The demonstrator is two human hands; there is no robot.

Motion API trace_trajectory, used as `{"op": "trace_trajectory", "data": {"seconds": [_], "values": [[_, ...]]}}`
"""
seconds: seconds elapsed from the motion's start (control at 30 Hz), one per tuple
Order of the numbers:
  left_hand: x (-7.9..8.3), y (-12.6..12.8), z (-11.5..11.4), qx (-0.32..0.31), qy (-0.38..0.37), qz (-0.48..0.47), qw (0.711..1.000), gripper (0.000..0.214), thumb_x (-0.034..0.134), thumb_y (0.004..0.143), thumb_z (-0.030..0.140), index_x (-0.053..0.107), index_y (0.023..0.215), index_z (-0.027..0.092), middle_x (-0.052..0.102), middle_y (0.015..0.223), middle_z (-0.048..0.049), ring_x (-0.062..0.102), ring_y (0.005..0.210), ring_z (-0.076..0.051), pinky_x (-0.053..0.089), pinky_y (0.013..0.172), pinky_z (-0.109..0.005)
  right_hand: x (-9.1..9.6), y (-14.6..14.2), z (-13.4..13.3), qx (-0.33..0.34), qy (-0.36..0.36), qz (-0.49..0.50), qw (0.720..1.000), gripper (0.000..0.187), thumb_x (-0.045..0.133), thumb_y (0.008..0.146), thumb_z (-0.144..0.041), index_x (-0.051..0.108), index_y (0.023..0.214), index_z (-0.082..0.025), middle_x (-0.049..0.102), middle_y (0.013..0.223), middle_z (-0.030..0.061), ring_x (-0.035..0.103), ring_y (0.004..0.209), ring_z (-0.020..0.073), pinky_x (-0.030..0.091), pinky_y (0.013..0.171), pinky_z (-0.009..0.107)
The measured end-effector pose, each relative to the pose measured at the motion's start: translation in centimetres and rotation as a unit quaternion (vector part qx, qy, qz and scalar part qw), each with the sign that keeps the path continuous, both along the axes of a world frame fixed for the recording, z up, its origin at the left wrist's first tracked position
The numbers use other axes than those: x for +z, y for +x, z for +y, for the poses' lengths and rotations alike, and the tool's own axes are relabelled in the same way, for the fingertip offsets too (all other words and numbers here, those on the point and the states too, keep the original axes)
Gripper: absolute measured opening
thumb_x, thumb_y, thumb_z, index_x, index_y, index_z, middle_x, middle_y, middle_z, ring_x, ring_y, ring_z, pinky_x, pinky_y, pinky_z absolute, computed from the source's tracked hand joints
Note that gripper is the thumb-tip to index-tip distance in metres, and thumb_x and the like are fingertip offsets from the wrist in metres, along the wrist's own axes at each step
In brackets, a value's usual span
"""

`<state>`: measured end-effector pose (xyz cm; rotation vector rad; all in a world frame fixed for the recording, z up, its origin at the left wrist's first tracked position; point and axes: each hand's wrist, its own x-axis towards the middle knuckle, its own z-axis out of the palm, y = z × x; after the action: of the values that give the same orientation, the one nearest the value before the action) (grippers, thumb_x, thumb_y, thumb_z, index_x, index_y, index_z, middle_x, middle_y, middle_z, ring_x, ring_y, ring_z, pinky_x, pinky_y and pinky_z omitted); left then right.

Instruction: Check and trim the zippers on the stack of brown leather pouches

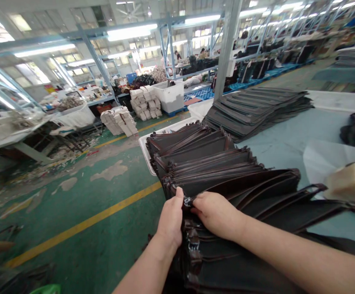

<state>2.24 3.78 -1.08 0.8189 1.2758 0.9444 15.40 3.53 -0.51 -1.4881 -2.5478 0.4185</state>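
Note:
Dark flat panels (pixel 202 163) with brown-edged rims, perhaps leather or coated fabric, stand in a long overlapping row in front of me. My left hand (pixel 171 218) is at the row's left edge, its thumb up against a panel corner and its other fingers mostly hidden. Close beside it, my right hand (pixel 217 213) is closed, with bent fingers pinching the same corner. White marks or threads show on the corner (pixel 187 201) between my hands. Below them, folded panel ends (pixel 194 245) also carry white marks. Towards the right, several panels (pixel 312 208) fan apart.
Behind the row lies a pile of flat dark sheets (pixel 257 108) on a light-blue table (pixel 321 126). A pale block (pixel 351 183) sits at the right. A metal post (pixel 226 53) rises behind the table. Green floor (pixel 104 228) with a yellow line (pixel 82 224) lies left.

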Motion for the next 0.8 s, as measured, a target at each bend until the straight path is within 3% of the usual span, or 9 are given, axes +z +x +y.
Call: {"op": "trace_trajectory", "data": {"seconds": [0.17,0.4,0.53,0.63,0.7,0.8], "values": [[-0.1,0.3,-0.1,0.002,-0.028,-0.003,1.000,0.039,0.066,0.057,0.050,0.048,0.054,0.015,0.047,0.048,0.0037,0.044,0.049,-0.011,0.032,0.050,-0.024,-0.2,-0.1,-0.1,0.000,-0.001,0.004,1.000,0.023,0.042,0.082,-0.020,0.062,0.073,-0.014,0.062,0.074,0.0078,0.057,0.072,0.0171,0.038,0.069,0.026],[-0.3,0.0,-0.8,0.000,-0.067,-0.108,0.992,0.022,0.068,0.050,0.020,0.056,0.067,0.014,0.056,0.056,0.0019,0.050,0.051,-0.011,0.038,0.054,-0.024,0.5,0.4,0.3,-0.005,-0.021,0.051,0.998,0.020,0.049,0.078,-0.026,0.063,0.069,-0.015,0.063,0.073,0.0064,0.057,0.071,0.0170,0.038,0.065,0.025],[-0.5,0.0,-1.1,0.000,-0.058,-0.116,0.992,0.022,0.069,0.052,0.022,0.057,0.068,0.013,0.056,0.054,0.0018,0.049,0.050,-0.010,0.038,0.055,-0.024,1.9,1.1,1.0,-0.087,-0.014,0.145,0.986,0.022,0.050,0.078,-0.035,0.063,0.073,-0.019,0.062,0.068,0.0016,0.054,0.064,0.0133,0.036,0.060,0.023],[-0.9,-0.1,-1.3,-0.004,-0.020,-0.083,0.996,0.022,0.070,0.054,0.026,0.058,0.067,0.013,0.056,0.056,0.0016,0.049,0.052,-0.010,0.037,0.055,-0.023,2.1,0.6,1.4,-0.079,0.028,0.146,0.986,0.019,0.056,0.073,-0.038,0.062,0.076,-0.020,0.060,0.075,0.0016,0.052,0.077,0.0155,0.035,0.067,0.025],[-1.2,-0.2,-1.6,-0.010,0.001,-0.061,0.998,0.021,0.069,0.056,0.027,0.060,0.069,0.013,0.057,0.058,0.0011,0.050,0.056,-0.012,0.038,0.056,-0.023,1.5,-0.1,1.4,-0.064,0.002,0.135,0.989,0.017,0.054,0.074,-0.035,0.060,0.068,-0.020,0.058,0.074,0.0005,0.050,0.075,0.0141,0.034,0.066,0.024],[-1.6,-0.3,-2.0,-0.033,0.020,-0.037,0.999,0.017,0.065,0.060,0.026,0.061,0.069,0.012,0.056,0.058,0.0001,0.050,0.057,-0.013,0.037,0.055,-0.023,0.1,-1.1,1.7,-0.104,-0.071,0.131,0.983,0.027,0.044,0.080,-0.032,0.052,0.058,-0.018,0.051,0.061,-0.0018,0.044,0.059,0.0103,0.031,0.055,0.022]]}}
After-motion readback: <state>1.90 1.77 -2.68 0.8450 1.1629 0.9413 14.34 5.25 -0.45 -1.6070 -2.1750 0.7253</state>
